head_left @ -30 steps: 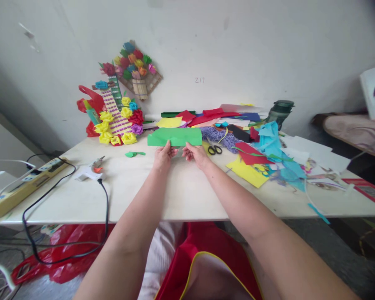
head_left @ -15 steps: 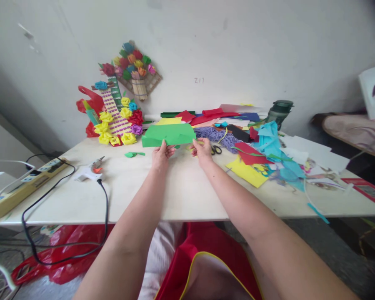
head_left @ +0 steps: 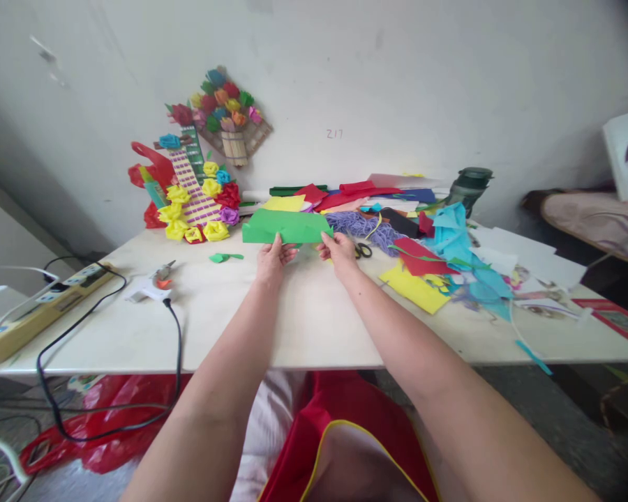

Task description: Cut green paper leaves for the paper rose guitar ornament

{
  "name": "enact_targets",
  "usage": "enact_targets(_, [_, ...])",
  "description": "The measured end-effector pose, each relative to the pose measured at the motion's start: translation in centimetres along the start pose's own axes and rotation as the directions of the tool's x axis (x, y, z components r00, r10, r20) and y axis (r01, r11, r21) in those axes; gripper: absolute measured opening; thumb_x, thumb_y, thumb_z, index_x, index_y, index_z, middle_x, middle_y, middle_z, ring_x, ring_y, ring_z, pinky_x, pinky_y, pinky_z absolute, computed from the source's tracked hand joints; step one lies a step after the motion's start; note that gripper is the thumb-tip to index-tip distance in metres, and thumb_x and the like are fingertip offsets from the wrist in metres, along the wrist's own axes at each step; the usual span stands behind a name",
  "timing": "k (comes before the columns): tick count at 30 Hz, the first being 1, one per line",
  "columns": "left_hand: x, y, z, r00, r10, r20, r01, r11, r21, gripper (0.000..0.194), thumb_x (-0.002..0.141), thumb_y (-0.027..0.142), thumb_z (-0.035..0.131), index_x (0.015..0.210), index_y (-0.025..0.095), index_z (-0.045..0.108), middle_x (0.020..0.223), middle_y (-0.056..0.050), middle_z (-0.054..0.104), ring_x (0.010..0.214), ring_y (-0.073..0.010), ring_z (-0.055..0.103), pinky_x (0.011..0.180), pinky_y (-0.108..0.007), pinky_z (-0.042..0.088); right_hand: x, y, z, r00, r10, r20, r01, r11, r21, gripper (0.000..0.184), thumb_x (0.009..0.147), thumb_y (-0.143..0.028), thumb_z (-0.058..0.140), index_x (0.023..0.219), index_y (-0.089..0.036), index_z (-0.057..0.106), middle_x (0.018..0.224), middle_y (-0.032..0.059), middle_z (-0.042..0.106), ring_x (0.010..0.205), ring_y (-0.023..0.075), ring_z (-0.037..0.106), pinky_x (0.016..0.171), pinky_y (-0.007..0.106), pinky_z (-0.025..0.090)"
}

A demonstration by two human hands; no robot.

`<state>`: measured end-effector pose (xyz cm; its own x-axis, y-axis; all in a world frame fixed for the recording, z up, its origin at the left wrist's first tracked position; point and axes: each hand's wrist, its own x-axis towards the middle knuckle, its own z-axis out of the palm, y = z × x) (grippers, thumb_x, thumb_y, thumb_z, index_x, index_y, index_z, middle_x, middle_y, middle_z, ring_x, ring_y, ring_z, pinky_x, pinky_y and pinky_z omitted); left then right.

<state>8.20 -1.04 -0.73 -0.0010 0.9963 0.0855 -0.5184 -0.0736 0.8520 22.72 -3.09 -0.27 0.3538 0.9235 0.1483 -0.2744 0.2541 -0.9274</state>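
A sheet of green paper point(head_left: 287, 226) is held up over the table, its near edge folded or bent. My left hand point(head_left: 275, 259) pinches the near edge at its middle, thumb on top. At the right corner my right hand point(head_left: 339, 249) grips the same sheet between thumb and fingers. Small green cut leaf shapes point(head_left: 225, 258) lie on the table left of my left hand. A pair of scissors with black handles point(head_left: 363, 249) lies just right of my right hand, partly hidden behind it.
On the left are a glue gun point(head_left: 160, 281) with a black cord and a power strip point(head_left: 57, 307). Paper flowers point(head_left: 176, 213) stand at the back left. Purple yarn point(head_left: 366, 229), yellow paper point(head_left: 416, 287), blue scraps point(head_left: 450, 233) and a dark bottle point(head_left: 469, 188) crowd the right.
The green paper has shifted slightly right, and its far edge sits a little lower. Both hands keep their hold on it.
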Motion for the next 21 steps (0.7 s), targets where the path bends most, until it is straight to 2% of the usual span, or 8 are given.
enact_targets(6, [-0.22,0.05,0.07,0.999,-0.017,0.037,0.017,1.0,0.008,0.028,0.076,0.037,0.063,0.071,0.013,0.05,0.064,-0.006,0.067,0.05,-0.011,0.062,0.05,-0.02,0.048,0.16,0.29,-0.16,0.999,0.0,0.042,-0.001,1.0,0.021,0.02,0.074,-0.029,0.065,0.067,-0.016,0.051,0.049,-0.0036,0.061,0.033,0.006,0.05,0.033,0.016,0.04])
enact_targets(13, [-0.39,0.15,0.21,0.999,-0.037,0.031,0.037,0.999,0.022,0.027,0.077,0.035,0.062,0.072,0.011,0.052,0.063,-0.005,0.066,0.051,-0.0108,0.062,0.051,-0.02,0.049,-0.19,0.05,-0.15,0.994,0.074,0.083,-0.077,0.996,0.036,0.015,0.076,-0.025,0.064,0.071,-0.015,0.054,0.049,-0.0018,0.063,0.034,0.0067,0.052,0.033,0.015,0.041])
enact_targets(21, [-0.53,-0.16,0.17,0.973,-0.139,0.184,0.116,0.984,0.133,0.031,0.077,0.036,0.062,0.072,0.006,0.06,0.067,-0.012,0.068,0.052,-0.0137,0.063,0.05,-0.021,0.052,-0.33,0.01,-0.02,0.992,0.077,0.105,-0.085,0.994,0.074,0.013,0.072,-0.018,0.066,0.069,-0.015,0.054,0.048,-0.002,0.061,0.037,0.0087,0.054,0.036,0.018,0.045])
